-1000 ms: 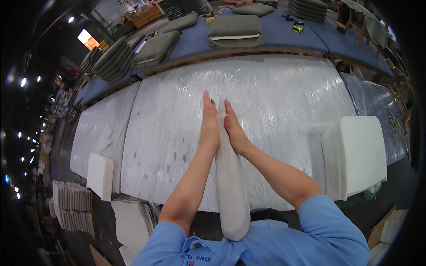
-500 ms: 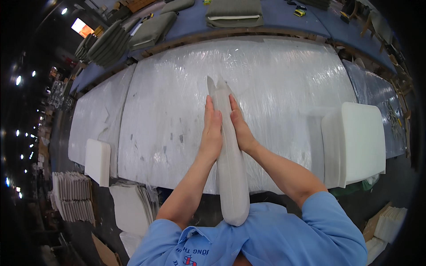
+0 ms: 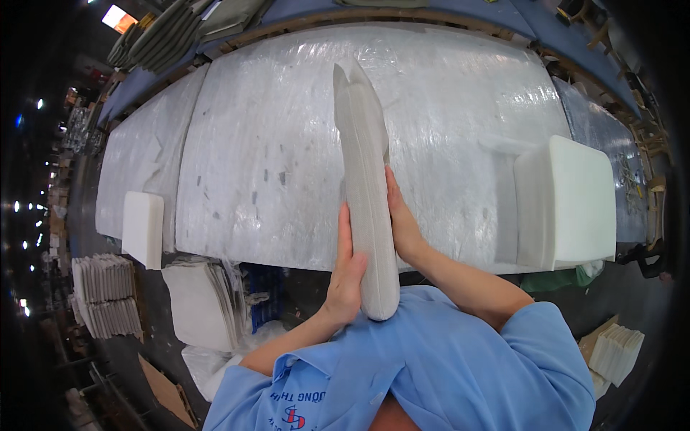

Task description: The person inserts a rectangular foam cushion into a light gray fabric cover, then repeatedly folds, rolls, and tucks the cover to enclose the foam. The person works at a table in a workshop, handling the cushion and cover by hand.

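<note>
A long, narrow grey fabric cushion cover [image 3: 366, 194] stands on edge across the middle of the bench [image 3: 460, 108], its lower, rounded end past the near edge and against the person's blue shirt [image 3: 460, 366], its upper, split end reaching toward the far edge. The left hand [image 3: 347, 276] lies flat against the cover's left face near its lower end, fingers extended and held together, pointing away from the person. The right hand [image 3: 402, 223] lies flat against the right face, slightly farther up, fingers likewise straight and closed. The two hands press toward each other with the cover sandwiched between the palms; neither hand curls around it or pinches it.

The bench is covered with a sheet of clear, wrinkled plastic film [image 3: 273, 144] that shows small dark marks left of the cover. On the right part of the bench, near its near edge, rests a thick white foam block [image 3: 575, 201], well apart from the hands. A smaller white foam block [image 3: 142, 228] sits at the near left edge of the bench. Below that edge, on the floor, lie stacks of pale folded pieces [image 3: 108, 294] and a tilted pale pad [image 3: 198, 305]. Beyond the far edge, a blue surface carries piles of grey-green cushions [image 3: 154, 36]. A small stack of white pieces [image 3: 617, 352] lies on the floor at lower right.
</note>
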`<state>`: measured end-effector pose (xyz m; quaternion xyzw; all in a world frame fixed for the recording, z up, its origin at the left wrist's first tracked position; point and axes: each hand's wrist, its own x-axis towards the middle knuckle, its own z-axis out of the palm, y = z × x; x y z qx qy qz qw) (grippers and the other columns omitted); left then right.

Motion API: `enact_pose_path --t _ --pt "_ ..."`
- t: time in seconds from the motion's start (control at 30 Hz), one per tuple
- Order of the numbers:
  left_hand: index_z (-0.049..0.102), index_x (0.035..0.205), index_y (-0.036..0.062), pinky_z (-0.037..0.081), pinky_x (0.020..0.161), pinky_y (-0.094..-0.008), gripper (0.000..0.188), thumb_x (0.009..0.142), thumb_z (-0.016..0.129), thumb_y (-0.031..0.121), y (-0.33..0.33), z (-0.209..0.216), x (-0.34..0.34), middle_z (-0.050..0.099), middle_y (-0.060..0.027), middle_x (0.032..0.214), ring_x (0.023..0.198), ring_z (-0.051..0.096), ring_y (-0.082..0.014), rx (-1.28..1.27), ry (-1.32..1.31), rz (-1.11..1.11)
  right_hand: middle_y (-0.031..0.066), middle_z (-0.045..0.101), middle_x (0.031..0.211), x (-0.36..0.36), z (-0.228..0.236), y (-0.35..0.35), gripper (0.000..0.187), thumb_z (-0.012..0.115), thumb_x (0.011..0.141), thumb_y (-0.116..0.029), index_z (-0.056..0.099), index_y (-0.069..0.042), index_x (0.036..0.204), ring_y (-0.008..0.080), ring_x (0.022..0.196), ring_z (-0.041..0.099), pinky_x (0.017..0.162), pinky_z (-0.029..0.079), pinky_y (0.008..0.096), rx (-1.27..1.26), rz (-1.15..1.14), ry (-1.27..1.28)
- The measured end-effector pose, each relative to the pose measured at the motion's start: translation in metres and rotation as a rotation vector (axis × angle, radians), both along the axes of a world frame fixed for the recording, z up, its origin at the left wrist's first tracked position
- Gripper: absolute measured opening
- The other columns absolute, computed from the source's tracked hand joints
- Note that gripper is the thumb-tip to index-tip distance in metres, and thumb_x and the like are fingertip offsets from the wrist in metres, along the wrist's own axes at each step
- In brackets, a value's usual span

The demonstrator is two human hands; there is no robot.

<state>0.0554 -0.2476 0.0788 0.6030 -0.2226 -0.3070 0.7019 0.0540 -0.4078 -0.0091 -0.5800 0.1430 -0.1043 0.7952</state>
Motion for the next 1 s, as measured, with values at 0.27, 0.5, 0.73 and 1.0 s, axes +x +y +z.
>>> enact_pose_path --t 0.27,0.5,0.73,1.0 --pt "-0.003 0.166 0.0007 0.013 0.128 -0.0415 0.078 0.111 0.027 0.046 -0.002 -0.014 -0.021 0.006 -0.0198 0.173 0.159 0.011 -0.0303 -0.068 -0.133 0.1 0.0189 0.007 0.174 -0.073 0.056 0.038 0.096 0.031 0.105 -0.07 0.001 -0.003 0.167 0.0323 0.161 0.01 0.129 0.011 0.0442 -0.213 0.039 -0.059" --pt "0.007 0.167 0.0008 0.015 0.128 -0.0396 0.073 0.111 0.027 0.043 -0.02 -0.028 -0.017 0.014 -0.0186 0.173 0.159 0.016 -0.0287 -0.168 -0.156 0.149 0.0236 0.014 0.171 -0.083 0.067 0.038 0.082 0.033 0.112 -0.052 0.008 0.006 0.164 0.035 0.16 0.013 0.129 0.011 0.0421 -0.42 -0.065 -0.181" --pt "0.008 0.167 0.0016 0.012 0.128 -0.039 0.068 0.111 0.033 0.03 -0.011 -0.032 -0.037 0.012 -0.018 0.174 0.161 0.01 -0.0294 -0.056 -0.314 0.062 0.0224 0.015 0.171 -0.094 0.054 0.034 0.075 0.041 0.112 -0.038 0.009 0.003 0.165 0.0321 0.16 0.013 0.128 0.012 0.0406 -0.143 -0.105 -0.179" --pt "0.012 0.166 0.0 0.005 0.129 -0.0392 0.067 0.109 0.04 0.02 -0.058 -0.028 0.03 0.009 -0.0183 0.175 0.162 0.002 -0.0303 -0.017 -0.281 0.031 0.0222 0.015 0.172 -0.087 0.057 0.012 0.076 0.05 0.106 -0.021 0.01 0.002 0.166 0.0298 0.16 0.014 0.128 0.012 0.038 -0.199 -0.041 -0.124"
